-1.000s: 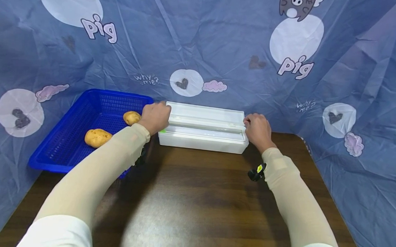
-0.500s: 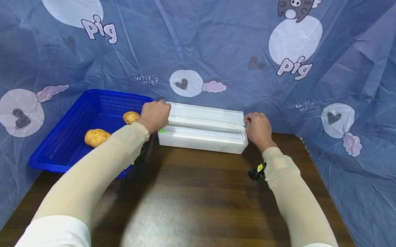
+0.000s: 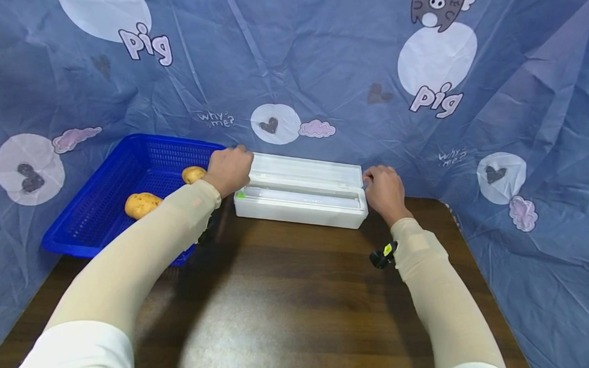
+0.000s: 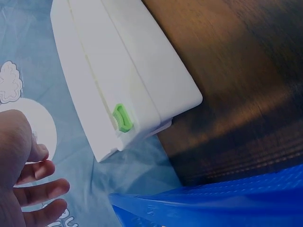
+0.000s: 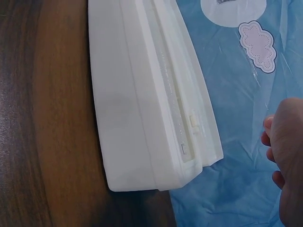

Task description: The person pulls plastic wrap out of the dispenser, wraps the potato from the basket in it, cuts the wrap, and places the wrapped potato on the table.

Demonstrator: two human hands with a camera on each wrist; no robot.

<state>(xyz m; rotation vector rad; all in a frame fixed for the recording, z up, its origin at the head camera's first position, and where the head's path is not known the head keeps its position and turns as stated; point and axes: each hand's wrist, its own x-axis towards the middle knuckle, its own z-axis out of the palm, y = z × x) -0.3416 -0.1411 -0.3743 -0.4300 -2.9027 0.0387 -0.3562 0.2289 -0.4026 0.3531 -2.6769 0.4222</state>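
A long white cling film dispenser (image 3: pixel 300 214) lies across the back of the table, its lid (image 3: pixel 307 168) raised behind. A clear film roll shows inside. On its left end sits a green slide cutter (image 4: pixel 122 118). My left hand (image 3: pixel 228 170) is over the left end, and thumb and index finger pinch clear cling film (image 4: pixel 34 137). Beyond the right end, my right hand (image 3: pixel 385 194) pinches the film too; a faint shiny strand runs from its fingertips in the right wrist view. Most of the film is too transparent to make out.
A blue plastic basket (image 3: pixel 79 239) stands at the left, partly behind my left forearm. One potato (image 3: pixel 142 205) lies in it nearer me, another potato (image 3: pixel 193 174) further back. A patterned blue cloth (image 3: pixel 291 50) hangs directly behind the dark wooden table (image 3: pixel 288 295).
Both hands keep their pinch and have risen very slightly over the dispenser. The head view has shifted a little; the dispenser, basket and potatoes stay put.
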